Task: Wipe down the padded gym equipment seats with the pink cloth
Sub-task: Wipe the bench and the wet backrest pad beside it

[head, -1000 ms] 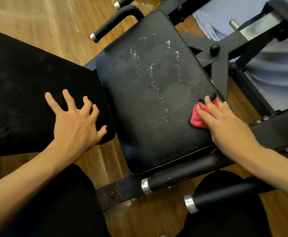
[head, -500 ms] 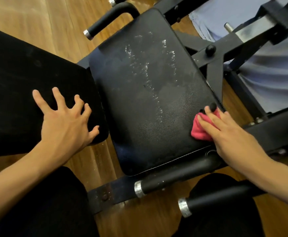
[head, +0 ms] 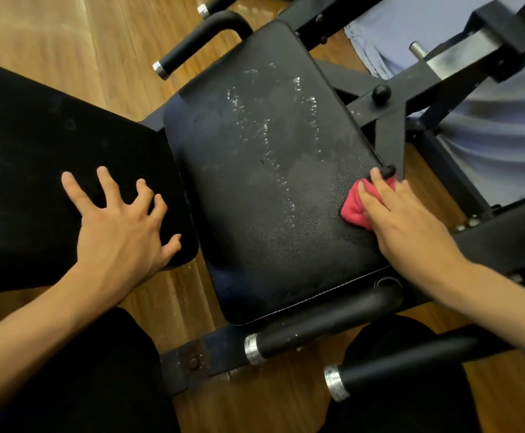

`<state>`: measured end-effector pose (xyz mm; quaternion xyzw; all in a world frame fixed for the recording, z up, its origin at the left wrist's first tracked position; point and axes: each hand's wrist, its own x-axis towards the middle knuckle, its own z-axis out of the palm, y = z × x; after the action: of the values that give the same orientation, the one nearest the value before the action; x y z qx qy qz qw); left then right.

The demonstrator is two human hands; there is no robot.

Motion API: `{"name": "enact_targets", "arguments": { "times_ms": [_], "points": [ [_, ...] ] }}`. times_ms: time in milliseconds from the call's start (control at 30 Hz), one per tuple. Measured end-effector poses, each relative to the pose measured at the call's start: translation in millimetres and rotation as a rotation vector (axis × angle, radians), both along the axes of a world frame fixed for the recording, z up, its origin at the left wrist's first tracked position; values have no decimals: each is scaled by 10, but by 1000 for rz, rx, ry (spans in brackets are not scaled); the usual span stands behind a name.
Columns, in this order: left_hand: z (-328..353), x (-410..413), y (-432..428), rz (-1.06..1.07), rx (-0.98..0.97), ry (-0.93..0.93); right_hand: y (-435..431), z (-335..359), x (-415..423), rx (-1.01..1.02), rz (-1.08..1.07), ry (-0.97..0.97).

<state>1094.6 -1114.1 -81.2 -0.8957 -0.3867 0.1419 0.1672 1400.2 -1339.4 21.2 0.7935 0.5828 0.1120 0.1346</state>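
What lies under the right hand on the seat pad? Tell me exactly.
Under the right hand is the pink cloth, pressed flat onto the seat pad near its right edge. Only the cloth's left part shows; the rest, and the pad beneath it, is covered.

Padded seat (head: 264, 195) bears pink cloth (head: 353, 210), droplets (head: 273, 142)

I am looking at a pink cloth (head: 353, 209) showing bright against the black padded seat (head: 273, 182), whose pebbled surface is carrying whitish, glistening streaks across its middle. Beside it the second pad (head: 52, 170) is reading as flat matte black, and the frame (head: 389, 120) and handles (head: 323, 332) are showing black with silver end rings. The floor (head: 83, 42) is glowing in warm brown wood grain, and a pale blue-grey fabric (head: 489, 135) is filling the upper right.
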Motion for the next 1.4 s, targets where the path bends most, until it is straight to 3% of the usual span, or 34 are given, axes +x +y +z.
{"name": "enact_targets", "arguments": {
  "times_ms": [167,367,500,667,900,1200,1400],
  "points": [
    [-28,-2,-10,-6,24,8,925,13,262,-33,-17,-51],
    [-20,-4,-16,-10,9,0,-14,117,30,-241,286,-20],
    [-10,-4,-19,-9,1,-7,236,68,132,-246,401,-66],
    [-15,-19,-11,-15,1,0,923,-201,58,-119,205,-38],
    [-17,-19,8,-17,-11,-23,-7,27,-110,-291,402,92],
    [-38,-2,20,-13,0,-14,1139,-183,176,-148,251,13],
    [-46,7,13,-12,18,-24,253,90,91,-304,429,112]
  ]
}}
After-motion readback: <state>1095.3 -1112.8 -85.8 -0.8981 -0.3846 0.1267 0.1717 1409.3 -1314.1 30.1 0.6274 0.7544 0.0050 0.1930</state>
